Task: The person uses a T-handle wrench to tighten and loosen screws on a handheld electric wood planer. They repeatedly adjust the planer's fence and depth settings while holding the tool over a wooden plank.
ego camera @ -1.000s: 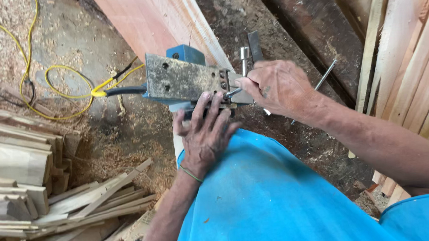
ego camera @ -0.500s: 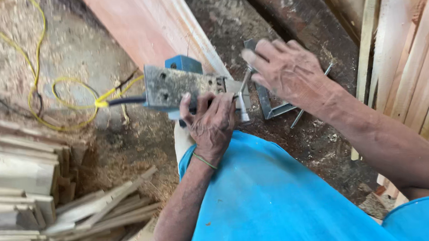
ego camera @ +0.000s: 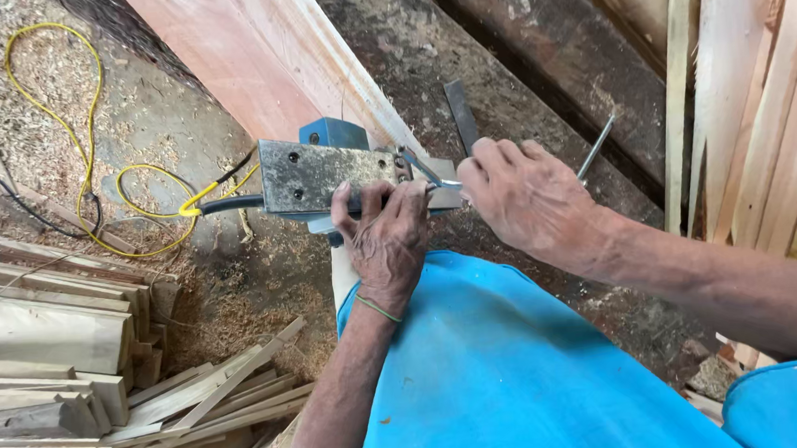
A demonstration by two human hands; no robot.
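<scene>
Left hand (ego camera: 386, 239) curled tight around power tool (ego camera: 326, 175), under it. Right hand (ego camera: 531, 197) closed, pinching metal rod (ego camera: 594, 147), just beside tool's end.

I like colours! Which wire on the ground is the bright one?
The yellow looping cable lying in the sawdust, left of the grey metal power tool; the thin wires beside it are dark.

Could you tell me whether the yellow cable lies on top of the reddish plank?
No, the yellow cable loops over the sawdust-strewn floor to the left of the reddish plank, not on it.
</scene>
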